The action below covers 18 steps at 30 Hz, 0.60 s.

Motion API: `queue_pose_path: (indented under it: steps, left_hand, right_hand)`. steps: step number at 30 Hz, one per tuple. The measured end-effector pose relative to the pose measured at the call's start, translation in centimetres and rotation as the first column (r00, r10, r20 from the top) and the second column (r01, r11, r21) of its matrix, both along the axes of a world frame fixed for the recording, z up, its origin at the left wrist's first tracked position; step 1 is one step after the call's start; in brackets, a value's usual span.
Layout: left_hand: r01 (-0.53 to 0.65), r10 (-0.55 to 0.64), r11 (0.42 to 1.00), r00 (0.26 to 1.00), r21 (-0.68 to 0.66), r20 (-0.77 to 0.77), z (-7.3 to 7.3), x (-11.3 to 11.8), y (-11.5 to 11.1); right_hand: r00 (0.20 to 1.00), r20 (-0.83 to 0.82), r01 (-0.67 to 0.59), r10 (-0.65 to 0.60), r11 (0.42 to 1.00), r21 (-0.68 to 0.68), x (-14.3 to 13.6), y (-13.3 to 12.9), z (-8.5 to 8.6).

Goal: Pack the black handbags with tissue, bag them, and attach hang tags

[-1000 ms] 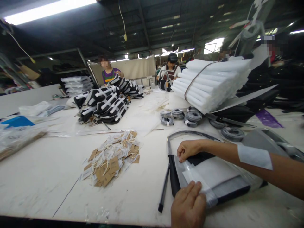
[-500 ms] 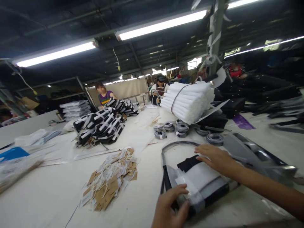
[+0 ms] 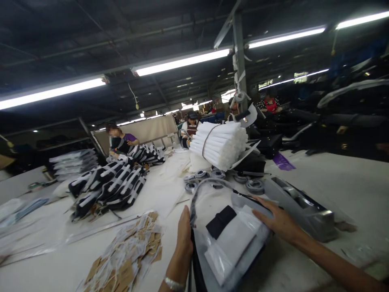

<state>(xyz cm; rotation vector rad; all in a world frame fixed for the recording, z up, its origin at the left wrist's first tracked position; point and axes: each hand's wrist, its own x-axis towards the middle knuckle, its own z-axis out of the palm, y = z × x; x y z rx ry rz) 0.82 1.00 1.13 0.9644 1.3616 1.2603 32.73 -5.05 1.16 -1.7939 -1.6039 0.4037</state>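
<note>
A grey and black bag (image 3: 203,239) with a looped strap (image 3: 197,194) lies at the near edge of the white table. On it rests a clear plastic packet (image 3: 232,247) with white material inside, beside a black piece (image 3: 221,222). My left hand (image 3: 184,233) is upright along the bag's left side, fingers extended. Over the right edge of the bag and packet is my right hand (image 3: 275,217), its fingers spread and touching them.
Cardboard tags (image 3: 127,255) lie front left, with stacked black and white bags (image 3: 112,182) behind. A tied white bundle (image 3: 217,144), grey coils (image 3: 254,185) and a grey tape dispenser (image 3: 300,207) stand beyond my hands. A person (image 3: 191,126) is across the table.
The view has swung right. My left hand has moved from the packet to the bag's left side, and my right hand to its right edge. The packet and bag are turned.
</note>
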Motion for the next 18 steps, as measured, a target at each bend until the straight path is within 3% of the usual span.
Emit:
queue_pose_path:
  steps: [3, 5, 8, 13, 18]
  left_hand:
    - [-0.078, 0.087, 0.985, 0.995, 0.152, -0.051, 3.7, -1.3, -2.5]
    - [-0.079, 0.141, 0.944, 0.974, 0.320, -0.177, 5.8, -2.0, -4.6]
    - [-0.012, 0.141, 0.906, 0.952, 0.424, -0.273, 7.7, -1.9, -7.3]
    - [0.228, -0.102, 0.889, 0.944, 0.396, -0.315, 11.0, -0.6, -9.1]
    - [0.495, -0.411, 0.797, 0.865, 0.347, -0.288, 15.0, -0.8, -8.7]
  right_hand:
    - [0.997, -0.073, 0.024, -0.015, 0.992, 0.124, -0.3, 0.1, 2.2]
    - [0.998, -0.039, 0.045, -0.041, 0.993, 0.110, 0.5, 1.3, 3.1]
    - [0.991, 0.058, 0.121, -0.123, 0.992, 0.036, 2.4, 4.8, 3.6]
    - [0.959, 0.247, 0.170, -0.141, 0.981, -0.099, 4.0, 11.4, 2.6]
    - [0.947, 0.308, 0.190, -0.093, 0.935, -0.300, 3.3, 13.6, 1.4]
